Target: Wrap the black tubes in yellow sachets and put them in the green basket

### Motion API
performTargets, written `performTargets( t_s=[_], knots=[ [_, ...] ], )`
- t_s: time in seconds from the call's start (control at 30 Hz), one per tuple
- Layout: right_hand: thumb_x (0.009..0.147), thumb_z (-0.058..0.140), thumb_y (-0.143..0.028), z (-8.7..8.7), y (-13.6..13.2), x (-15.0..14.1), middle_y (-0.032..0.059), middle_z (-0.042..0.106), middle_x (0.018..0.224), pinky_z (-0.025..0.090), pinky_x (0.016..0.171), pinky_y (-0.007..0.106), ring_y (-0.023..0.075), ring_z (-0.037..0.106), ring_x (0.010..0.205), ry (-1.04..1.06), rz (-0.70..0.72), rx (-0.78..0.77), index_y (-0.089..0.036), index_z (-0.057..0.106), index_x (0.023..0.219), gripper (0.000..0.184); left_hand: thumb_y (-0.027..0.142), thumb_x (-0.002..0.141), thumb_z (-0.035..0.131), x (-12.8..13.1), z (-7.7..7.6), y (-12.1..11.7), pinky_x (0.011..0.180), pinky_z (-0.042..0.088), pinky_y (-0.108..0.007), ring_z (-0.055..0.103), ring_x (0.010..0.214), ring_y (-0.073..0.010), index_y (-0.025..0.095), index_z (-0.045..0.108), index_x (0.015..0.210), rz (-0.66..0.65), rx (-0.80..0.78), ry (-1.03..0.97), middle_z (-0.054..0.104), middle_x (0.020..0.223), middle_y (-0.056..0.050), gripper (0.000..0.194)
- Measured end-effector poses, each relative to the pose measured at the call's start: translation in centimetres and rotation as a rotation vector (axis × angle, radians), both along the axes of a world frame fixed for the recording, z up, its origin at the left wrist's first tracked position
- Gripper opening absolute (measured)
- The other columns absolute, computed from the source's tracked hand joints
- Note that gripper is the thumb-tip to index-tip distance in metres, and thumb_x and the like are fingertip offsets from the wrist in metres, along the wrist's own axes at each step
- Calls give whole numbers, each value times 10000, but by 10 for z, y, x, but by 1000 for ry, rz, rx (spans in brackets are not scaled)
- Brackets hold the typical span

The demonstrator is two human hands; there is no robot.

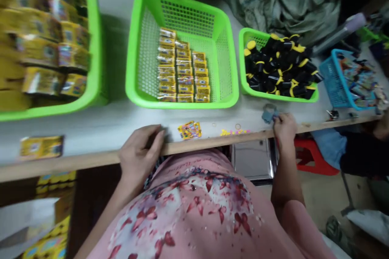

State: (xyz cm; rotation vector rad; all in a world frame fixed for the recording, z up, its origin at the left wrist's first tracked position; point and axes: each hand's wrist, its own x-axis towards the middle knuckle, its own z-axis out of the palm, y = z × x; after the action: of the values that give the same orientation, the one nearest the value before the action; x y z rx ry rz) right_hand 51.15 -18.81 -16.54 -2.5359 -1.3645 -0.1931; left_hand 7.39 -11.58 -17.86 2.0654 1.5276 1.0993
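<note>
My left hand [140,151] rests at the wooden table edge with its fingers loosely curled and the thumb apart; nothing shows in it. Beside it lies a small fanned pile of colourful yellow cards [190,130]. At the table edge on the right, my right hand [285,127] has its fingers closed at a small grey-blue piece [269,113], blurred, whose kind I cannot make out. Between the hands are tiny yellow and pink bits [234,132] and a thin ring [238,126]. Ahead, a green basket [182,104] holds stacked yellow foil packets [184,73].
On the left stands a green basket [96,48] heaped with yellow packets, with a flat yellow packet [41,147] before it. To the right are a green basket [267,94] of black-and-yellow pieces and a blue basket [334,79]. A person's leg [361,147] shows near a red stool [316,158].
</note>
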Motion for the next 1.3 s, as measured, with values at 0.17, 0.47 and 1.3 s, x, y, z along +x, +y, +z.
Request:
performTargets(
  t_s=[0.17, 0.47, 1.3],
  knots=[
    [823, 657, -477, 20, -15, -23, 143, 659, 855, 463, 828, 494, 339, 570, 899, -68, 59, 92, -167, 717, 838, 317, 298, 922, 617, -1, -2, -3, 828, 576, -342, 733, 869, -227, 181, 733, 982, 1, 6, 8, 776, 957, -96, 176],
    [988, 533, -227, 27, 32, -188, 109, 665, 1239, 523, 951, 434, 259, 597, 1119, 243, 963, 93, -261, 678, 1231, 284, 260, 937, 608, -2, -3, -2, 831, 579, -333, 727, 884, -204, 160, 727, 1012, -24, 30, 5, 774, 968, -95, 172],
    [902, 668, -321, 20, 33, -229, 96, 658, 1238, 602, 860, 340, 191, 682, 1006, 859, 689, 332, -261, 685, 1224, 328, 485, 766, 747, 44, 42, -10, 693, 562, -280, 665, 620, -152, 165, 757, 785, -184, -959, -891, 729, 676, -35, 320]
  ],
)
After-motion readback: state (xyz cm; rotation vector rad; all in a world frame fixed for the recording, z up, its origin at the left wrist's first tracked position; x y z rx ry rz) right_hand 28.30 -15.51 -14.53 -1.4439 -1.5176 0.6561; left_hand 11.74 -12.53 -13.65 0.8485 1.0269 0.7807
